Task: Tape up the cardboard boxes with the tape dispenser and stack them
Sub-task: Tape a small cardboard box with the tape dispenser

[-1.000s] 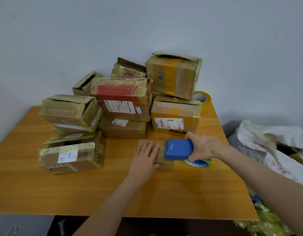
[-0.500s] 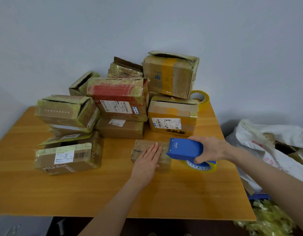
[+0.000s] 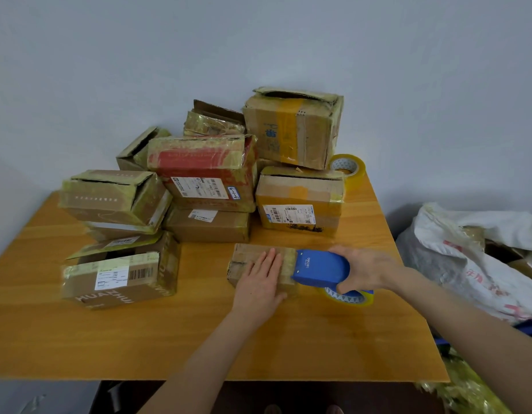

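A person's left hand (image 3: 260, 282) is lying flat, fingers straight, on top of a small flat brown cardboard box (image 3: 246, 256) at the ctr of an orange wooden desk (image 3: 288, 339). The right hand (image 3: 367, 271) is gripping a blue plastic tape dispenser (image 3: 318, 268), fingers curled round its rear, w/ the dispenser's front edge touching the box's right end; its roll of clear yellowish tape (image 3: 347, 297) is showing below the hand, just above the desk. Behind them, a pile of worn, tape-covered cardboard boxes is sitting toward the pale wall (image 3: 258, 40): a red-topped box (image 3: 199, 158) w/ a white label is resting on a plain brown box (image 3: 209, 227); to the right, a tall box w/ an orange tape stripe (image 3: 291, 127) is tilting atop a labelled box (image 3: 299, 201). At the left, a box printed HUAZHU (image 3: 121, 276) is lying w/ a top flap raised, & a greenish-taped box (image 3: 112, 195) is leaning behind it. A spare roll of yellowish tape (image 3: 348, 168) is standing at the desk's back-right edge, just beside the stack. Off the desk to the right, a white printed sack (image 3: 474, 264) is slumping.
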